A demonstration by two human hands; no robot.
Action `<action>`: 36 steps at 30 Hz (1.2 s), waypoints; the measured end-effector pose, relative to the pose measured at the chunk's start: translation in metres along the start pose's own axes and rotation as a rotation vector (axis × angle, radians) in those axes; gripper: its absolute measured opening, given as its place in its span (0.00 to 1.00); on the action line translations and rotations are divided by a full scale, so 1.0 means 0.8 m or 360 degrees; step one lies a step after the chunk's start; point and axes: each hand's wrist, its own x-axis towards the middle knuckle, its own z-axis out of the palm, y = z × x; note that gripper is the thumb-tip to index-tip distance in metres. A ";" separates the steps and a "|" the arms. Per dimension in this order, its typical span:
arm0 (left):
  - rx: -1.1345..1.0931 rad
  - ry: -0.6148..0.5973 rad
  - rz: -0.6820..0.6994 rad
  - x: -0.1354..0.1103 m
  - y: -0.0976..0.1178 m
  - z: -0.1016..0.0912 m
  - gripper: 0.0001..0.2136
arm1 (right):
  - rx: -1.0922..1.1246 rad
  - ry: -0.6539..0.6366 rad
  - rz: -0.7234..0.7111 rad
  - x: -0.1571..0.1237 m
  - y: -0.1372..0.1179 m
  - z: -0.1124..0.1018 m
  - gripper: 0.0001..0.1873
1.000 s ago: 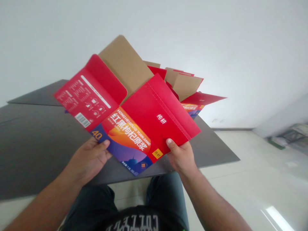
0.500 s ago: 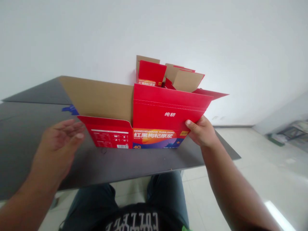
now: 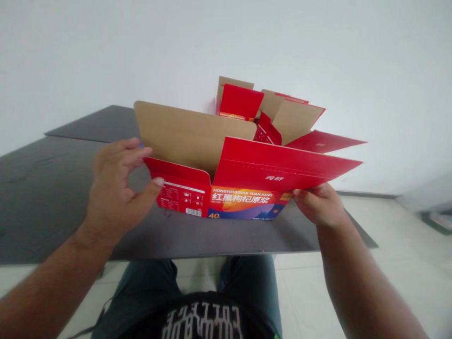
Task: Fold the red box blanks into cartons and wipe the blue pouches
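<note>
I'm clamping the light, stiff red cardboard carton (image 3: pixel 247 172) mid-frame on the desk (image 3: pixel 45 202) with my right grip (image 3: pixel 318 205) at its firm creased edge, my left grip (image 3: pixel 115 190) hovering open beside it.

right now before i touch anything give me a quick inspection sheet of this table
surface: dark grey table, the carton stands on it
job's things: open red cardboard carton, printed front, brown inner flaps standing up
clutter: more red cartons behind it, flaps up, partly hidden
hands: left hand beside the carton's left end, thumb at the red panel, fingers curled, not gripping; right hand holds the carton's lower front edge in its fingers
cables: nothing seen
surroundings: white wall behind the table, pale tile floor to the right
</note>
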 end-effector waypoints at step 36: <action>0.0355 -0.0621 0.0779 0.023 0.045 -0.028 0.09 | -0.0435 -0.0598 -0.0090 -0.053 -0.016 -0.011 0.48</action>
